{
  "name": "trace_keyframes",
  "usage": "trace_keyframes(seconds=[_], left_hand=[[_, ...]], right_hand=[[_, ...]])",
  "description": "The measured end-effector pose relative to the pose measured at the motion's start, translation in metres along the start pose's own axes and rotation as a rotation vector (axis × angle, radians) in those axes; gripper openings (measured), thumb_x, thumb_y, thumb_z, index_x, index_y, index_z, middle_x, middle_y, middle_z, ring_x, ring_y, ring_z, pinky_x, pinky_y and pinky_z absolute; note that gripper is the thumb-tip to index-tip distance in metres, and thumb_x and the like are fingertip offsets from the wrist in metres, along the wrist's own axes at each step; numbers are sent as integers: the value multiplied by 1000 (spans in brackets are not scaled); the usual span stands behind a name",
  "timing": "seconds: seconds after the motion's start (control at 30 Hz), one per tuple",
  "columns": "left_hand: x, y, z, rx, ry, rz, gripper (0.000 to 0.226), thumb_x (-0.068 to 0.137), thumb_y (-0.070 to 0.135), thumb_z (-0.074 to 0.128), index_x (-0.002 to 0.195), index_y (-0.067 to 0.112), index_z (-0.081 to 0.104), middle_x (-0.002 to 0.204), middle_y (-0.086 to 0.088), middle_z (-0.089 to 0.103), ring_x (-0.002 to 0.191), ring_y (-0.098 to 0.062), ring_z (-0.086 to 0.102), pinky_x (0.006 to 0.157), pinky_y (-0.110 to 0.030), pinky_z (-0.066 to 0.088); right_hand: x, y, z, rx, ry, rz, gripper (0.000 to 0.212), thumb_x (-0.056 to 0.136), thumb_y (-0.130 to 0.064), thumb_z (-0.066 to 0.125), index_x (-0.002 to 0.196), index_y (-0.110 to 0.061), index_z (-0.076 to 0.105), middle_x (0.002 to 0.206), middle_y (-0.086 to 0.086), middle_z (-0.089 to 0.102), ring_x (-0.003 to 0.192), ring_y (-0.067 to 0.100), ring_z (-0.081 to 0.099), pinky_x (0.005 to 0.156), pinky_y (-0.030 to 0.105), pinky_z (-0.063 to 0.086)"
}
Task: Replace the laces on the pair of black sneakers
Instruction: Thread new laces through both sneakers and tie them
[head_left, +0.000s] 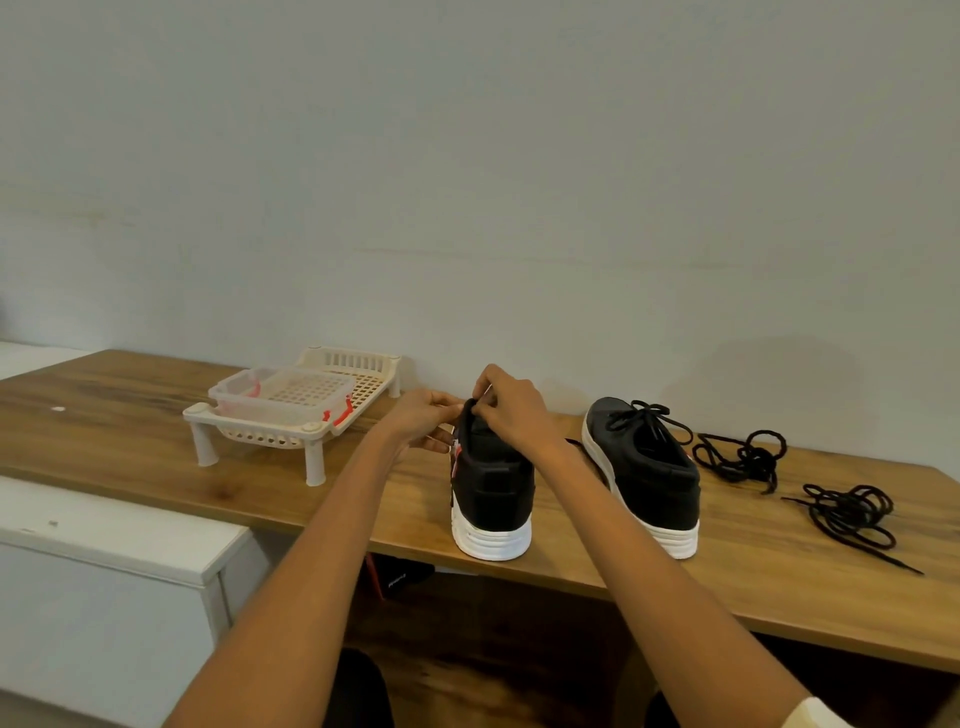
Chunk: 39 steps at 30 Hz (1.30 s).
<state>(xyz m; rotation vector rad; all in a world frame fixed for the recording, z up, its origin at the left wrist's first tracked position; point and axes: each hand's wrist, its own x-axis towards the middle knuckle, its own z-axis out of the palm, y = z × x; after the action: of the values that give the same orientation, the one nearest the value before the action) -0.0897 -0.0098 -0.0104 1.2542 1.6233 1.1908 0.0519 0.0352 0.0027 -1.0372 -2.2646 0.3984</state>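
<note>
We have both hands up at the top of the left sneaker (491, 483), which stands heel toward us near the front edge of the wooden surface (156, 441). Our left hand (423, 418) comes in from the left side of the shoe with its fingers curled against the collar and tongue area, and our right hand (511, 410) reaches over from the right with thumb and forefinger pinching something dark at the very top of the shoe. Whether that is the tongue or a loop of lace we cannot tell, since our fingers hide it

The right sneaker (644, 473) sits just beside the first, also heel toward us, with its lace (647, 418) threaded and tied in a bow. To its right, two loose black laces lie in tangles on the surface: the nearer bundle (740, 457) close to the shoe and the farther bundle (852, 512) toward the right end. Well apart on the left stands a cream plastic rack (291, 415) with a clear container (280, 397) resting in it

We judge that we are at the start of the job, working the lace loose on the left sneaker, with the right one not yet touched. The next move calls for freeing the knot or lace end at the top eyelets, then drawing the lace out row by row while one hand steadies the shoe so it does not tip off the near edge
</note>
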Motion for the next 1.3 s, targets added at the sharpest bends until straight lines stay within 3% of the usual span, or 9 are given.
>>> trace_keyframes(seconds=[0.1, 0.2, 0.4, 0.53, 0.63, 1.0, 1.13, 1.2, 1.3], left_hand=[[-3, 0, 6, 76, 134, 120, 14, 96, 17, 53, 97, 8, 64, 91, -9, 67, 67, -13, 64, 56, -19, 52], [-2, 12, 10, 68, 354, 330, 14, 98, 16, 49, 95, 11, 62, 83, -1, 66, 66, -9, 60, 59, -16, 47], [3, 29, 12, -202, 552, 475, 12, 95, 21, 54, 99, 14, 63, 87, 2, 65, 81, -13, 59, 70, -19, 49], [4, 17, 5, -181, 316, 325, 29, 100, 27, 45, 123, 18, 58, 108, 3, 62, 93, -13, 58, 73, -22, 49], [8, -2, 7, 21, 97, 296, 22, 98, 25, 50, 112, 19, 65, 104, 1, 67, 96, -17, 62, 81, -25, 50], [5, 0, 17, -323, 90, 60, 23, 101, 20, 40, 94, 6, 57, 89, -8, 65, 79, -19, 62, 64, -24, 49], [9, -2, 7, -839, 125, -67, 34, 100, 14, 31, 77, 3, 54, 82, -12, 60, 77, -24, 58, 75, -36, 49], [16, -7, 1, -970, 244, -115, 27, 97, 7, 33, 73, 7, 44, 72, -8, 51, 67, -22, 53, 69, -38, 50], [24, -18, -4, -897, 366, -229, 23, 96, 4, 29, 76, 10, 37, 64, -4, 36, 57, -18, 41, 61, -36, 48]], right_hand=[[0, 0, -1, 54, -2, 4, 15, 93, -12, 55, 108, -12, 56, 98, 8, 68, 88, 20, 62, 61, 14, 39], [5, -3, -6, 160, 41, 4, 24, 95, -21, 55, 115, -11, 64, 107, 4, 67, 91, 14, 59, 73, 19, 40], [20, -18, -3, 311, 88, -12, 26, 91, -26, 63, 84, -3, 72, 77, 13, 70, 66, 21, 60, 69, 31, 48], [41, -33, -24, 631, 267, 36, 17, 90, -22, 64, 86, -8, 73, 72, 3, 69, 70, 15, 65, 75, 27, 56], [59, -44, -53, 767, 304, 1, 14, 90, -18, 64, 93, -6, 71, 75, 3, 69, 70, 12, 64, 71, 21, 55], [63, -15, -44, 565, 63, 185, 21, 94, -11, 58, 103, 5, 66, 81, 8, 66, 70, 15, 62, 59, 16, 52], [49, 16, -29, 221, -127, 334, 29, 95, -1, 46, 120, 10, 56, 105, 24, 62, 91, 32, 63, 83, 39, 56], [40, 32, -26, 81, -189, 396, 25, 92, 3, 42, 110, 14, 55, 108, 31, 59, 96, 41, 61, 93, 52, 49], [25, 49, -20, -106, -350, 446, 20, 95, -4, 43, 75, -2, 48, 86, 16, 53, 74, 28, 54, 79, 38, 52]])
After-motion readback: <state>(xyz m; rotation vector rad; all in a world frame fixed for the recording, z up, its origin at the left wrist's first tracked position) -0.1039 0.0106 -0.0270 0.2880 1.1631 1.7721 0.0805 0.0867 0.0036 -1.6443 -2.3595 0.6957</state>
